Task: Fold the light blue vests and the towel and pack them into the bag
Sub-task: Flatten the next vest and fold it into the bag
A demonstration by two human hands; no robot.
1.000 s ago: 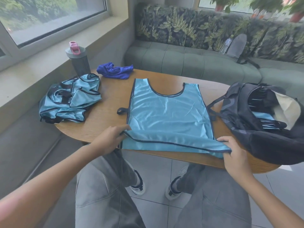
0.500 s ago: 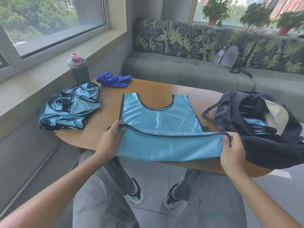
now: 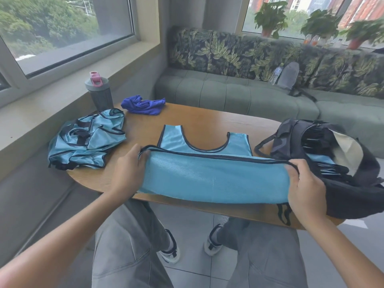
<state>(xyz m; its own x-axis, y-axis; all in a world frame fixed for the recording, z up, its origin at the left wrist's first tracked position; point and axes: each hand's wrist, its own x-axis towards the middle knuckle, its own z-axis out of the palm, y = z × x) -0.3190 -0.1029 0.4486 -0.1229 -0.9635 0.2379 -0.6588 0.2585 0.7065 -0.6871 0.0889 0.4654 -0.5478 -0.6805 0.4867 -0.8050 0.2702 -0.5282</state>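
A heap of unfolded vests (image 3: 87, 140) lies at the surface's (image 3: 207, 119) left end, the towel (image 3: 143, 104) behind it. The left hand (image 3: 126, 173) and right hand (image 3: 305, 188) pinch the hem corners of the vest (image 3: 207, 175), folding it away. Slippery fabric could skew if one corner slips. The open bag (image 3: 324, 163) sits right. No writing is legible.
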